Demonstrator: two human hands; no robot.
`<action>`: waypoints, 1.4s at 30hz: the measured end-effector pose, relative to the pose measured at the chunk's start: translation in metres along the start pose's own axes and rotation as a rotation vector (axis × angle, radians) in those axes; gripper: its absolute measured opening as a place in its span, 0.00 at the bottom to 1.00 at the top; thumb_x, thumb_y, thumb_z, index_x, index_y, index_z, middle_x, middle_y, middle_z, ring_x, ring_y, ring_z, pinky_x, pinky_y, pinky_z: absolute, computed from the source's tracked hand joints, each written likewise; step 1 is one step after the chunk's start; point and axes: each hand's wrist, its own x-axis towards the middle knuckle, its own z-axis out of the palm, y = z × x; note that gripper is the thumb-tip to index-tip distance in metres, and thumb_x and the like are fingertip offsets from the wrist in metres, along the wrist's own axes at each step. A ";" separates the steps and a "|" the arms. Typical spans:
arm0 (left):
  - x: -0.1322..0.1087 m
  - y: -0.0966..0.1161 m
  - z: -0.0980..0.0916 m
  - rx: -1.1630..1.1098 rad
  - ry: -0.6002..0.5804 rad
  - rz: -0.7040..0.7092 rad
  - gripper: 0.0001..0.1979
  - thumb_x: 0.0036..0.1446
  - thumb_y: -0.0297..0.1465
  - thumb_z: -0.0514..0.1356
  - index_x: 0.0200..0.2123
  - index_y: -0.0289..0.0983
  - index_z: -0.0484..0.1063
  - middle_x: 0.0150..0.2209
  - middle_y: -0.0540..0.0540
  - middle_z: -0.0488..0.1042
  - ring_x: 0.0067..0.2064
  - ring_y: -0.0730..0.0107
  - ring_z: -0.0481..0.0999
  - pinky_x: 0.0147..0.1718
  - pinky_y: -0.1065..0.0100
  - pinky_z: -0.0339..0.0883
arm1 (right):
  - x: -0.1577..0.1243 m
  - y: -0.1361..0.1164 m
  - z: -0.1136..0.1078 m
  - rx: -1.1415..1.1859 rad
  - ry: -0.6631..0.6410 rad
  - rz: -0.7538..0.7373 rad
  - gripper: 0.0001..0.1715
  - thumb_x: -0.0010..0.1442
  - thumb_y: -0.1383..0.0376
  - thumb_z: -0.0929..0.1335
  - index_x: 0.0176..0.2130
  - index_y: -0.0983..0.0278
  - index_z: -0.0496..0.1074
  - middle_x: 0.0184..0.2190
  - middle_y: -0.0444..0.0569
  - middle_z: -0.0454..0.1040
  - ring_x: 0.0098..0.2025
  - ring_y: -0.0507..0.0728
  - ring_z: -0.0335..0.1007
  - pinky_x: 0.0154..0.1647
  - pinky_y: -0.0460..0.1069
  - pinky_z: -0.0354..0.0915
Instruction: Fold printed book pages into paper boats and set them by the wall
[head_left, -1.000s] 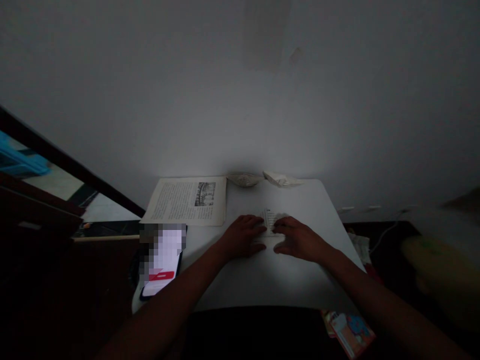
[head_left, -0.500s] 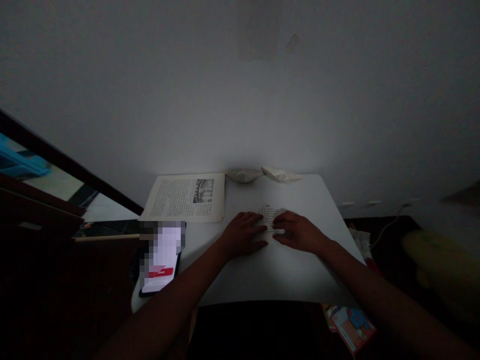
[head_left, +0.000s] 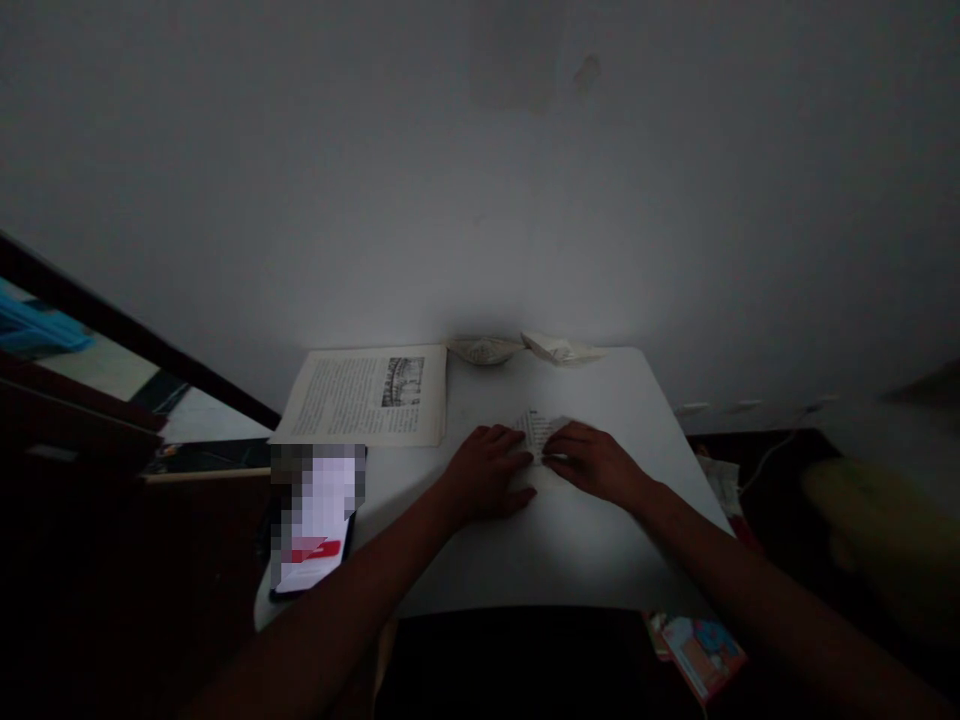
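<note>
A small folded piece of printed paper (head_left: 537, 432) lies on the white table between my hands, its top drawn to a point. My left hand (head_left: 489, 472) rests on its left side, fingers stretched out flat and thumb apart on the tabletop. From the right, my right hand (head_left: 592, 460) has its fingers and thumb drawn together on the paper's right edge. Both hands cover parts of the paper, so its lower outline is partly hidden. Behind it, against the wall, sit two folded paper boats, one greyish (head_left: 486, 350) and one paler (head_left: 559, 348).
Loose printed pages (head_left: 352, 400) lie at the table's back left. A phone (head_left: 319, 520) with a lit screen is at the left edge, close to my left forearm. The white table (head_left: 525, 570) meets the wall behind. A colourful box or book (head_left: 705, 655) lies below, at right.
My right hand's fingers and thumb have come closer together on the paper's right edge. The left hand stays nearly still. The view has shifted slightly.
</note>
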 end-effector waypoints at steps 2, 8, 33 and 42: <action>0.000 0.002 -0.001 -0.003 0.002 -0.013 0.20 0.51 0.42 0.59 0.46 0.38 0.71 0.53 0.40 0.68 0.51 0.53 0.66 0.49 0.54 0.59 | 0.000 0.002 0.002 0.002 0.022 -0.010 0.06 0.59 0.67 0.66 0.35 0.62 0.74 0.33 0.49 0.76 0.38 0.56 0.70 0.41 0.51 0.69; 0.000 0.005 -0.002 -0.040 0.022 -0.048 0.21 0.49 0.41 0.61 0.45 0.38 0.71 0.54 0.39 0.67 0.52 0.52 0.65 0.50 0.53 0.57 | 0.001 0.006 0.008 0.023 0.089 -0.025 0.07 0.60 0.67 0.65 0.35 0.62 0.73 0.31 0.49 0.76 0.35 0.55 0.70 0.38 0.51 0.69; -0.010 -0.018 0.027 -0.294 0.356 -0.067 0.12 0.52 0.31 0.60 0.41 0.38 0.71 0.50 0.41 0.72 0.52 0.60 0.69 0.50 0.56 0.65 | -0.003 0.001 -0.001 0.216 0.074 0.061 0.12 0.50 0.61 0.73 0.37 0.60 0.73 0.34 0.49 0.76 0.39 0.57 0.70 0.44 0.56 0.66; -0.010 -0.016 0.023 -0.285 0.313 -0.149 0.19 0.39 0.27 0.64 0.39 0.37 0.73 0.44 0.41 0.71 0.48 0.56 0.67 0.47 0.54 0.63 | -0.005 0.007 -0.006 0.235 0.021 0.037 0.11 0.51 0.71 0.69 0.36 0.60 0.73 0.34 0.47 0.75 0.38 0.56 0.70 0.46 0.56 0.64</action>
